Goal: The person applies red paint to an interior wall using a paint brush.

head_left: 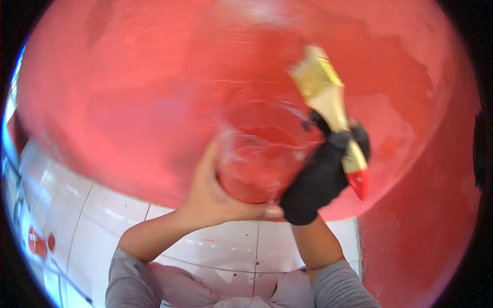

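Note:
My bare left hand is closed around the lower side of a clear container. Its see-through wall shows red inside, though motion blur hides how full it is. In a black glove, my right hand grips a flat paintbrush with a pale handle, a red handle end and a yellow band. The bristles point up and away from me, to the right of the container's rim. Behind both hands spreads a large, curved red surface with wet-looking darker patches; whether the bristles touch it, I cannot tell.
White floor tiles with small red spots lie below, around my legs. A red surface stands along the right side. At the far left are a small red object and blurred pale shapes near the view's edge.

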